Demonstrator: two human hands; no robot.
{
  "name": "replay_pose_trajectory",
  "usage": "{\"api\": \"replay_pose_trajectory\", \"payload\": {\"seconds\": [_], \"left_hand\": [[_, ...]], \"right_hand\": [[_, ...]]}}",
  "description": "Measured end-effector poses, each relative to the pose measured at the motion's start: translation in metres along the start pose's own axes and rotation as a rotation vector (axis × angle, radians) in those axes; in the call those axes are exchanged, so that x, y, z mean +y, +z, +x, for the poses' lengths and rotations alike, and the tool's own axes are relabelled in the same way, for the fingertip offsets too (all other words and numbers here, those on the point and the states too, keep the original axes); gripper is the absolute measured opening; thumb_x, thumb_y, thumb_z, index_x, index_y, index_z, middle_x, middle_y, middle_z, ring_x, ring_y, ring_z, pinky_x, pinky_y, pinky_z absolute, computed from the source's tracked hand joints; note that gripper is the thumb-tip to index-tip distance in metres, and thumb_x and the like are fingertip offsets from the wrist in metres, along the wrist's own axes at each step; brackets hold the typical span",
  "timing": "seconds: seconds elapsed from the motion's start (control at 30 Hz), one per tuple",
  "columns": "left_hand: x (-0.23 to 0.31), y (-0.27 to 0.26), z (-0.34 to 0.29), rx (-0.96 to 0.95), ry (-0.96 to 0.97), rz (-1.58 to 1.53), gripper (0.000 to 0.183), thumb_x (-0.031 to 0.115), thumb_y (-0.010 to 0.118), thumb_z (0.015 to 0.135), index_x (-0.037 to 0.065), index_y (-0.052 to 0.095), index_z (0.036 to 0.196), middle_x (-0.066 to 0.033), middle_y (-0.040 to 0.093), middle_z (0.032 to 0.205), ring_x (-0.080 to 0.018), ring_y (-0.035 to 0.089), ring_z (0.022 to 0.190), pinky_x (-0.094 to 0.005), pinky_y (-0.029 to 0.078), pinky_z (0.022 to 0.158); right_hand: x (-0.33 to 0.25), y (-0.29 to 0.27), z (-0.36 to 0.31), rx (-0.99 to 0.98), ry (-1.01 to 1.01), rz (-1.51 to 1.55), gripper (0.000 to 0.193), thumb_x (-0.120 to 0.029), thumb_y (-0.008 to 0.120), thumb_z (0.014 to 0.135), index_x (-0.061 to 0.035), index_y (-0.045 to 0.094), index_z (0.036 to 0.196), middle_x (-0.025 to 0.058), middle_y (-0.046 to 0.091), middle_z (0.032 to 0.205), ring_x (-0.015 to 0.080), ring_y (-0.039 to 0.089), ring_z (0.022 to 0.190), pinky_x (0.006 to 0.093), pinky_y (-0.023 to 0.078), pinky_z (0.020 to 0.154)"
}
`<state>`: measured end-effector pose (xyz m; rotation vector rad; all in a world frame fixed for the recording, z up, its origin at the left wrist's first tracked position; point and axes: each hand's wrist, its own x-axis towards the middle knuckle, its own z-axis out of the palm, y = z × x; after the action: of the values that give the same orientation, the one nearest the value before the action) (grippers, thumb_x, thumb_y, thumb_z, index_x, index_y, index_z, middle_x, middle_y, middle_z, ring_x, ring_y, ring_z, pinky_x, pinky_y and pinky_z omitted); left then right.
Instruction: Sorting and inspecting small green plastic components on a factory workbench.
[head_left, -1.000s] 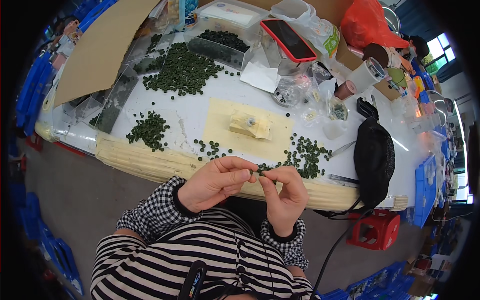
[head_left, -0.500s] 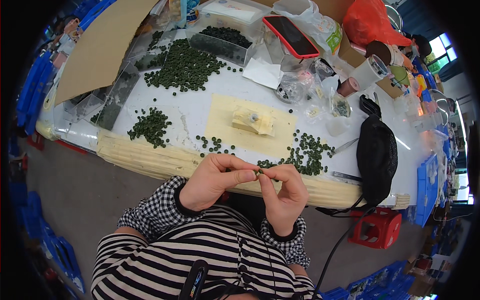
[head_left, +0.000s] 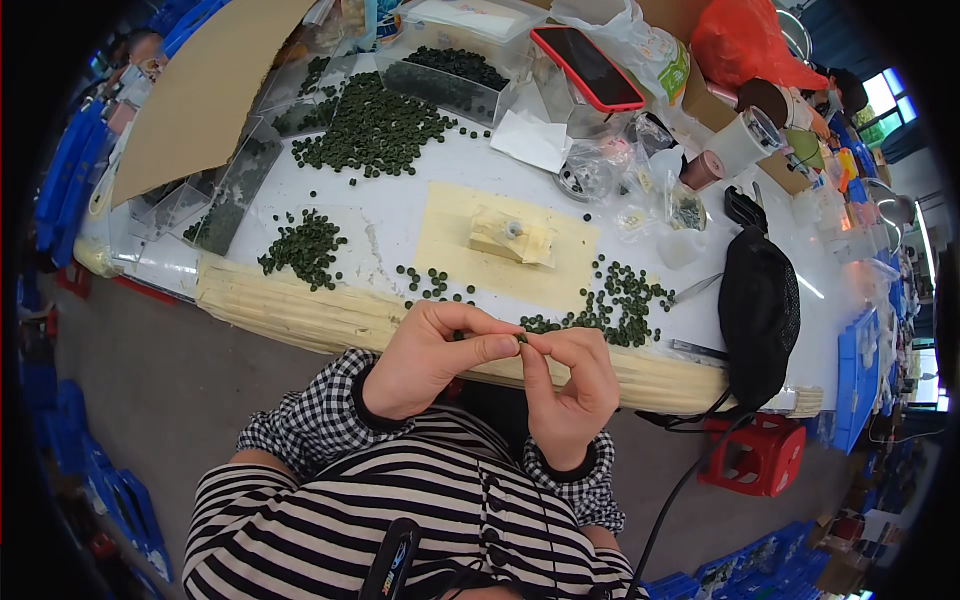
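Note:
My left hand [head_left: 420, 362] and my right hand [head_left: 574, 388] meet at the table's front edge, both closed in a pinch. Between their fingertips is a small dark green disc-shaped piece [head_left: 521, 338], mostly covered by the fingers. Just beyond my right hand lies a loose spread of similar green pieces [head_left: 625, 303]. A smaller group of these pieces [head_left: 436, 284] sits past my left hand. Farther off, a block wrapped in cream tape [head_left: 510, 238], with a small pale knob on top, rests on a cream sheet [head_left: 445, 215].
A large heap of green pieces [head_left: 370, 130] is at the back left, beside clear plastic trays [head_left: 240, 190] and a cardboard sheet [head_left: 195, 90]. A red-cased phone [head_left: 590, 68] lies at the back. Tweezers [head_left: 697, 288] and a black pouch [head_left: 762, 320] are to the right.
The view has shifted slightly. My hands keep their pinch on the green piece, with only a small movement of the fingertips.

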<state>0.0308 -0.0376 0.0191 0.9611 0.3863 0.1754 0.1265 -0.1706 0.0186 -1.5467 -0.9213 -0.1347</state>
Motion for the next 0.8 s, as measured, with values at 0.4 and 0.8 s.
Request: {"api": "replay_pose_trajectory", "payload": {"seconds": [0.4,0.8], "left_hand": [[0.0025,0.0054,0.0017,0.048,0.051,0.046,0.014,0.006,0.068,0.087,-0.003,0.069,0.099,-0.0014,0.064,0.08,-0.0053,0.055,0.073,-0.0186,0.046,0.071],[0.0071,0.0035,-0.0017,0.065,0.646,0.789,0.023,0.002,0.071,0.081,0.005,0.072,0.103,0.0008,0.043,0.059,-0.0078,0.037,0.053,-0.0232,0.029,0.048]], "right_hand": [[0.0032,0.0033,-0.0001,0.001,-0.214,-0.129,0.028,0.009,0.075,0.067,0.0002,0.072,0.093,0.0075,0.065,0.081,0.0218,0.06,0.071,0.0298,0.048,0.063],[0.0048,0.0003,-0.005,-0.024,-0.109,-0.02,0.029,0.01,0.074,0.069,-0.0006,0.073,0.096,0.0081,0.066,0.083,0.0212,0.06,0.074,0.0284,0.048,0.066]]}}
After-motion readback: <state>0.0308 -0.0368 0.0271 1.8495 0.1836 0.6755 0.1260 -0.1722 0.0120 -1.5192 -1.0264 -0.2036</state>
